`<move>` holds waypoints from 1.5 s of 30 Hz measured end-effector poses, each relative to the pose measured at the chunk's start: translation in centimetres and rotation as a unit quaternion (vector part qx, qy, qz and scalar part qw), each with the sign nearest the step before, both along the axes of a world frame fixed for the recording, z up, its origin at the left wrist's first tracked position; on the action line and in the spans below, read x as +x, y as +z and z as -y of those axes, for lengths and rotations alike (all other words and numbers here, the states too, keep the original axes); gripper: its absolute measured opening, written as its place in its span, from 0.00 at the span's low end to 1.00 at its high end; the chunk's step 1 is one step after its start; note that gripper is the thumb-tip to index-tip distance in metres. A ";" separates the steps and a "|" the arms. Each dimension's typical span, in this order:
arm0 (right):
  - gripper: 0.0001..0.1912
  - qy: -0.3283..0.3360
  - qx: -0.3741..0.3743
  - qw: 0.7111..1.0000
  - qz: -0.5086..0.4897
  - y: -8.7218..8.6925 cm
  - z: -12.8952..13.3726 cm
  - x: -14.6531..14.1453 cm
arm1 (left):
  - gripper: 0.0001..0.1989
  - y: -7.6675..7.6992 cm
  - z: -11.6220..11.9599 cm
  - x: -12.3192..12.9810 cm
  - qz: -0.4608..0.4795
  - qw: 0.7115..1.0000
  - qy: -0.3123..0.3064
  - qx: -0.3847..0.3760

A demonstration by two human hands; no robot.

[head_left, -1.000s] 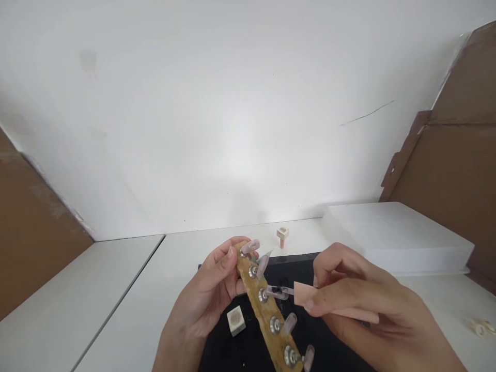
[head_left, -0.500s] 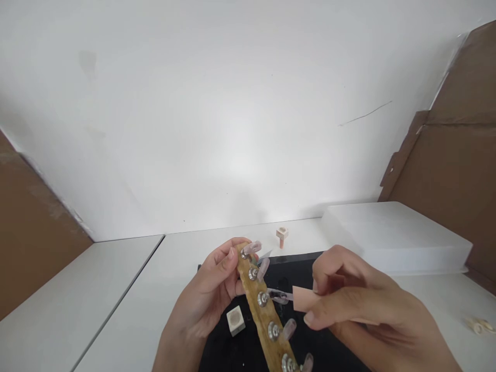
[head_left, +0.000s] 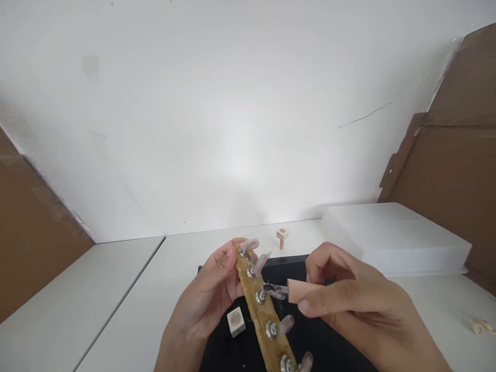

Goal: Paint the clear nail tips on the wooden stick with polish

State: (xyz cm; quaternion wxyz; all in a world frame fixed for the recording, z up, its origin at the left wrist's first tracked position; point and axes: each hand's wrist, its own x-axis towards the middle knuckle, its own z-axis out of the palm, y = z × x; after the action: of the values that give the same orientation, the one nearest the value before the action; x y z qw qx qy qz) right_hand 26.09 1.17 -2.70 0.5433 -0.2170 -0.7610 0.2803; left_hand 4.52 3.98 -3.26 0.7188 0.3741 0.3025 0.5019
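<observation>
My left hand [head_left: 205, 297] grips the upper end of a wooden strip [head_left: 260, 314], tilted with its lower end toward me. Along it runs a row of round metal mounts [head_left: 272, 329], with clear pinkish false nail tips [head_left: 287, 324] jutting out to the right. My right hand [head_left: 364, 305] pinches the light pink handle of a nail polish brush [head_left: 297, 291] between thumb and fingers. Its dark, wet-looking bristles lie at the third nail tip from the top; whether they touch it I cannot tell.
A black mat or tray [head_left: 228, 354] lies beneath, bearing a pale cube [head_left: 236, 321] with a round mark. Behind it stands a small pale block on a pink stem [head_left: 281, 237]. A translucent white box [head_left: 399, 232] sits at right, near small beige pieces [head_left: 478, 326]. Brown panels [head_left: 457, 170] flank the table.
The brush in my right hand has shifted slightly left and up, its bristles nearer the base of the third nail tip. The strip has moved slightly left.
</observation>
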 end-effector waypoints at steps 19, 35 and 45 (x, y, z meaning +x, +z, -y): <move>0.26 0.016 -0.004 0.999 0.038 -0.1 0.3 0.6 | 0.14 -0.1 0.6 0.0 0.025 0.999 0.004 -0.032; 0.22 -0.006 0.022 1.000 0.021 0.5 -0.1 -0.1 | 0.15 -0.1 0.7 0.0 0.043 0.998 -0.014 -0.047; 0.22 -0.025 0.060 0.998 0.018 0.6 0.1 -0.2 | 0.14 -0.3 0.6 0.0 0.045 0.998 -0.027 -0.033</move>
State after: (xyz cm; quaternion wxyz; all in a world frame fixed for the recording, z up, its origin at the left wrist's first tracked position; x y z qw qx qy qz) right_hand 25.86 1.10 -2.10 0.5486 -0.2080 -0.7805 0.2160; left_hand 4.54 3.37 -3.58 0.7569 0.3355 0.2757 0.4884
